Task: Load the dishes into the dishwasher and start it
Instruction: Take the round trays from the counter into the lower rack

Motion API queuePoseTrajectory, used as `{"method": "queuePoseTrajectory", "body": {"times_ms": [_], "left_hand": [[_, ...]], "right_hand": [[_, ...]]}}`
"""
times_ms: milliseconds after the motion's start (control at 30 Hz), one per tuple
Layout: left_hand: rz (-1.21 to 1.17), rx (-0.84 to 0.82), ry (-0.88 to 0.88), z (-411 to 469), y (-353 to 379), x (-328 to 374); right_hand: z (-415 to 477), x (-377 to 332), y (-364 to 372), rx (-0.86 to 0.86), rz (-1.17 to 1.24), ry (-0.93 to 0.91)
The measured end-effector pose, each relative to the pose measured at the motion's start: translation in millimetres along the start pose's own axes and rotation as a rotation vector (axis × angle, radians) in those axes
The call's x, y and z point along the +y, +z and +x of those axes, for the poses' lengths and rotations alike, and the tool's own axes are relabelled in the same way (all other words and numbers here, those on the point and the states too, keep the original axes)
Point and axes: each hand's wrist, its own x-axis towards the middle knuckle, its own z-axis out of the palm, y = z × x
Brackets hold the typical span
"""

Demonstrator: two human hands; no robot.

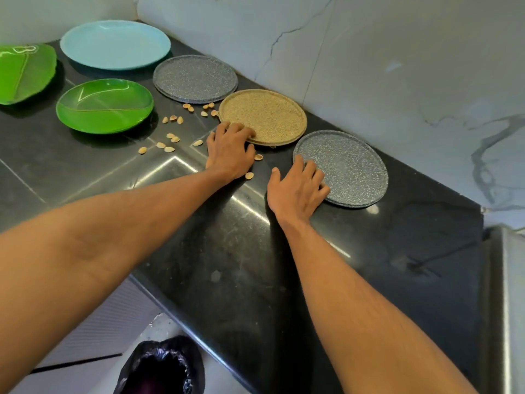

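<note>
Several plates lie on the black counter (199,223). My left hand (228,152) rests on the near-left rim of a tan speckled plate (267,115), fingers curled over its edge. My right hand (295,189) touches the near-left rim of a grey speckled plate (349,169), fingers bent onto it. A second grey speckled plate (196,78) lies further back. A light blue plate (115,44) sits at the back left. A green round plate (105,105) and a green leaf-shaped plate (22,72) lie on the left.
Pistachio shells (170,137) are scattered on the counter between the green plate and the tan plate. A white marble wall (369,66) runs behind the plates. A bin with a black bag (162,368) stands on the floor below the counter edge. A steel surface (508,294) is at right.
</note>
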Motion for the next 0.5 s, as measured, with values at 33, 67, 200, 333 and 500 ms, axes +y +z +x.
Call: {"method": "queuePoseTrajectory", "body": {"times_ms": [33,67,200,333,500], "left_hand": [[-0.001,0.013,0.01,-0.6,-1.1,0.9],[-0.003,0.027,0.019,-1.3,-2.1,1.2],[-0.018,0.026,0.032,-9.6,-7.7,2.1],[-0.058,0.031,0.043,-23.6,-13.2,6.8],[-0.121,0.09,0.075,-51.4,-21.7,11.5]], "right_hand": [[-2.9,2.5,-3.6,-0.004,0.007,0.006],[-7.0,5.4,-6.6,-0.008,0.005,0.004],[-25.4,21.5,-16.8,-0.009,0.0,-0.026],[-48.7,40.4,-28.1,-0.015,0.013,-0.056],[-94.7,61.5,-54.9,-0.015,0.065,-0.073]]}}
